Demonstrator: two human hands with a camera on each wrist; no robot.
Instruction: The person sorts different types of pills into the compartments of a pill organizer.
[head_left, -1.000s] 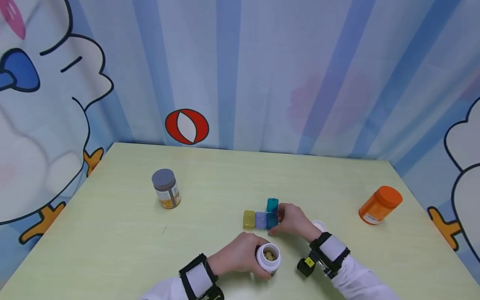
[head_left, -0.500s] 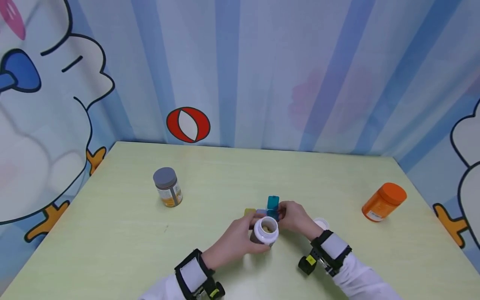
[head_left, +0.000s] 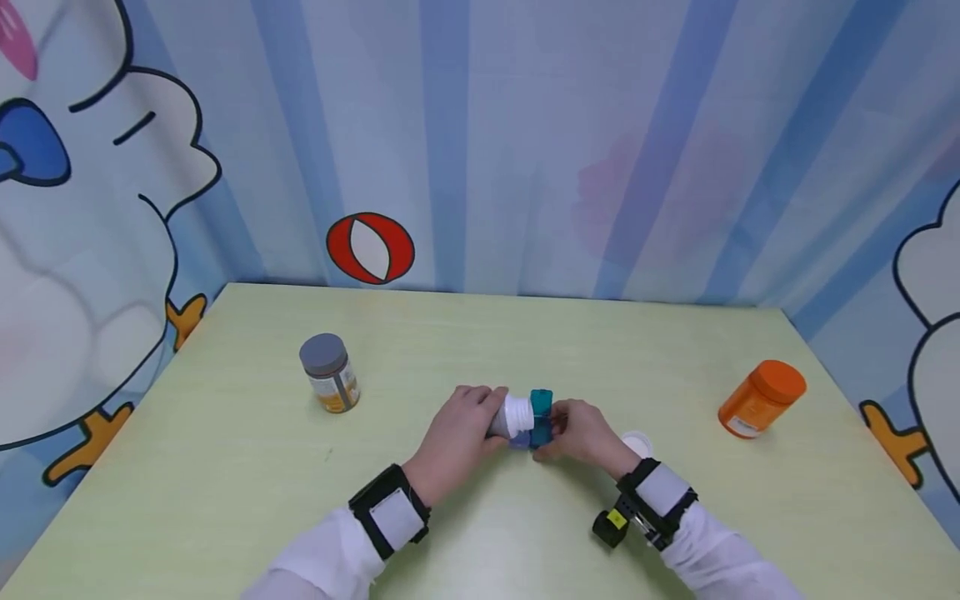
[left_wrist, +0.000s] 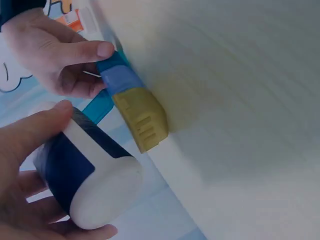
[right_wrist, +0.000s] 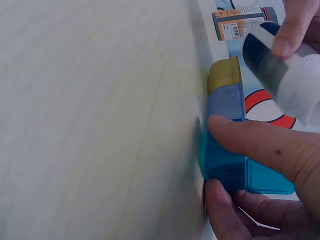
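My left hand (head_left: 457,429) grips a white pill bottle (head_left: 517,414) with a dark blue label, its fingers and thumb wrapped round the sides. Tipped onto its side, the bottle has its mouth facing right, over the pill organizer (right_wrist: 225,102). That organizer has yellow, lavender and teal compartments in a row; the teal lid (head_left: 541,402) stands open. With thumb and fingers, my right hand (head_left: 583,432) holds the teal end against the table. In the head view the bottle and left hand hide the yellow compartment. The bottle's contents are out of sight.
On the pale table (head_left: 225,500), a grey-capped jar (head_left: 330,372) stands at the left and an orange bottle (head_left: 761,400) at the right. A white cap (head_left: 637,443) lies just behind the right wrist. A printed curtain (head_left: 510,150) borders the far edge.
My left hand has carried the pill bottle forward to the organizer and tipped it from nearly upright onto its side, mouth to the right. The right hand keeps its hold on the teal end.
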